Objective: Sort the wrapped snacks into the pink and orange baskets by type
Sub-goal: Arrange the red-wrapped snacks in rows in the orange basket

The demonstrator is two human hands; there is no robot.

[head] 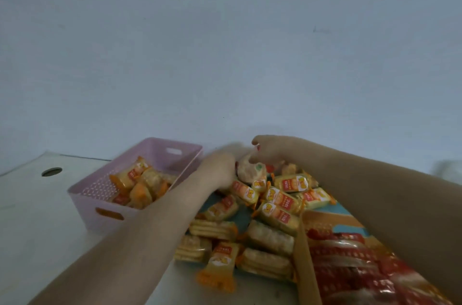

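The pink basket point(105, 194) stands at the left and holds several yellow-orange wrapped snacks point(140, 184). At the lower right, the orange basket point(307, 257) holds red wrapped snacks point(350, 269). A pile of yellow wrapped snacks point(250, 224) lies between the two baskets. Both hands are at the far end of this pile. My right hand point(271, 152) has curled fingers that pinch the top of a pale wrapped snack point(251, 172). My left hand point(218, 169) is blurred and lies against that snack's left side, with its fingers hidden.
A round cable hole point(51, 171) sits in the white table point(37, 217) at the far left. A plain wall point(225, 42) rises right behind the table. A blue surface point(241, 218) shows under the pile.
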